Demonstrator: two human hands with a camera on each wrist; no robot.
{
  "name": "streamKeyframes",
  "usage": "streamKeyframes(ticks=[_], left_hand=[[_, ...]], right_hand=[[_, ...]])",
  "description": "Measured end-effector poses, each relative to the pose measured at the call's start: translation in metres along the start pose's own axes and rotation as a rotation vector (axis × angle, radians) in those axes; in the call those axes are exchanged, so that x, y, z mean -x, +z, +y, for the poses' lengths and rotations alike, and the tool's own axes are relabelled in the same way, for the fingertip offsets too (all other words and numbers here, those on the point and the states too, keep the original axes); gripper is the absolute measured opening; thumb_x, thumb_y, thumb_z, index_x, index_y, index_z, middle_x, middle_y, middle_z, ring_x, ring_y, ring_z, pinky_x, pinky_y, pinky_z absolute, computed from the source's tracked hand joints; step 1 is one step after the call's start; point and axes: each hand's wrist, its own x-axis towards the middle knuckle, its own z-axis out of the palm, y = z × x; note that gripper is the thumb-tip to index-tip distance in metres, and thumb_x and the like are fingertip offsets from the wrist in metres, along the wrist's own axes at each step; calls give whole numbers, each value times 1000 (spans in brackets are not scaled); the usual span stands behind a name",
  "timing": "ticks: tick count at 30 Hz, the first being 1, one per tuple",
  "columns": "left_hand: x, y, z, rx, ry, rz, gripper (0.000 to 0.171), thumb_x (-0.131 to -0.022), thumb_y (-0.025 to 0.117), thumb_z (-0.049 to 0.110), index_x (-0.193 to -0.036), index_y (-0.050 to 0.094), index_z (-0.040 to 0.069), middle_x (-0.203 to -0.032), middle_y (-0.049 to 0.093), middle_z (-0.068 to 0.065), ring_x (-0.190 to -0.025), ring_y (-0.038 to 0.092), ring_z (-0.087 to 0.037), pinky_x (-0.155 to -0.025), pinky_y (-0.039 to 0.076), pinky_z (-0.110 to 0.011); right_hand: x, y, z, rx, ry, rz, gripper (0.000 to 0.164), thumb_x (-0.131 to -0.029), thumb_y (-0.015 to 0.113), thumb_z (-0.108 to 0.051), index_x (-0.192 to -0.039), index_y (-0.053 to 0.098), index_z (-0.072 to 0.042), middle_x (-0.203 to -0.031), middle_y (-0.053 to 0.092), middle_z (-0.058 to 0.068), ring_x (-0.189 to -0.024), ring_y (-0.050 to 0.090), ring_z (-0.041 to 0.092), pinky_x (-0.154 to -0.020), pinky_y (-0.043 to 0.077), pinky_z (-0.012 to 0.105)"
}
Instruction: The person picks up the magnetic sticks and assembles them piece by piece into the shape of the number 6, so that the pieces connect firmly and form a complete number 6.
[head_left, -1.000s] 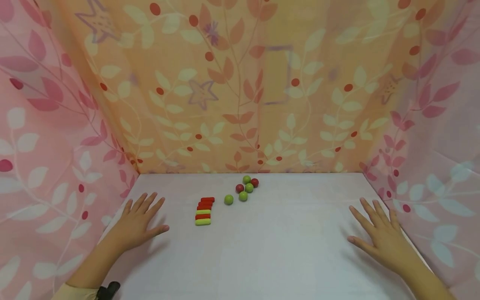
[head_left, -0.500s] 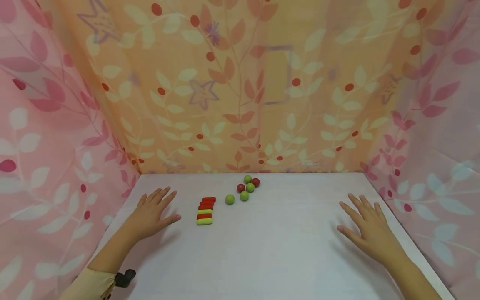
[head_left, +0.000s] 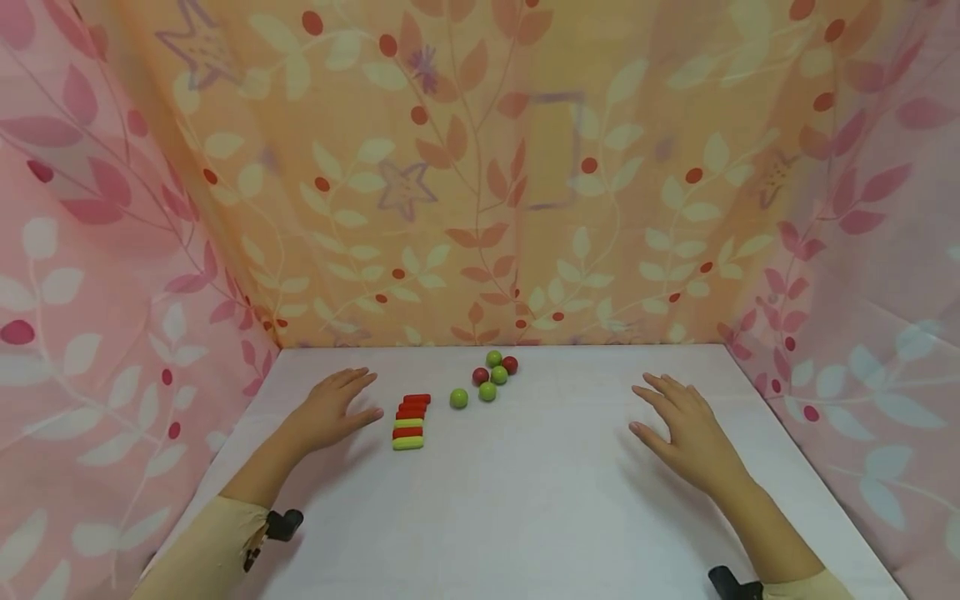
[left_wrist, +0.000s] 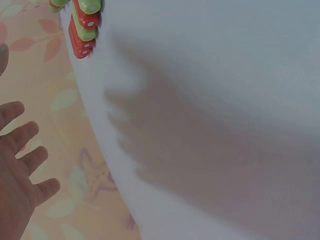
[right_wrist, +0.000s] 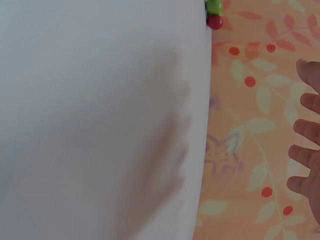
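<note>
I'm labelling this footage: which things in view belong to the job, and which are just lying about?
Probably the job:
six red and lime sticks, nearest the left hand
six red and green balls

Probably just surroundings:
white table
patterned cloth
black wrist devices

Red and green on our white counter (head_left: 540,492)
We see four red sticks (head_left: 407,432), two lime sticks (head_left: 408,443), four green balls (head_left: 487,392), two red balls (head_left: 481,377), a yellow-orange backdrop (head_left: 555,150) with pale leaves, red dots and purple stars, pink leafy side cloths (head_left: 82,275), beige sleeves (head_left: 202,550).
</note>
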Motion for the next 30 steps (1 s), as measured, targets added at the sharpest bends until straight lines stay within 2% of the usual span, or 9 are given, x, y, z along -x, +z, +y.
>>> streamKeyframes(ticks=[6, 11, 17, 24, 30], left_hand=[[-18, 5, 0, 119, 11, -17, 72, -97, 61, 57, -152, 48, 13, -155, 48, -16, -145, 37, -43, -115, 26, -68], [-31, 10, -2, 242, -19, -48, 68, -98, 62, 54, -151, 50, 13, -154, 50, -14, -145, 38, -41, -116, 27, -66], [-41, 23, -6, 336, -46, -84, 63, -100, 63, 47, -150, 51, 11, -154, 49, -15, -145, 38, -42, -115, 30, -65], [-50, 33, -7, 397, -72, -122, 61, -100, 62, 48, -148, 54, 11, -152, 53, -13, -143, 41, -42, -115, 31, -65], [-58, 37, -7, 427, -66, -118, 48, -103, 62, 34, -144, 58, 9, -146, 59, -11, -135, 49, -40, -111, 37, -63]], right_hand=[[-21, 11, -15, -68, 11, -15, 60, -90, 77, -38, -142, 59, -14, -147, 56, 13, -144, 41, 41, -118, 22, 64], [-37, 23, -28, -131, -1, -6, 60, -90, 78, -37, -141, 60, -13, -144, 60, 12, -141, 45, 39, -114, 28, 64], [-54, 41, -47, -224, 4, -13, 59, -91, 77, -38, -141, 60, -14, -143, 60, 9, -138, 48, 33, -113, 32, 62], [-74, 61, -70, -304, 33, -68, 58, -93, 75, -41, -143, 58, -17, -146, 58, 4, -139, 48, 29, -113, 35, 59], [-93, 76, -86, -337, 56, -108, 56, -93, 76, -40, -142, 59, -21, -144, 59, 0, -139, 49, 26, -115, 36, 56]])
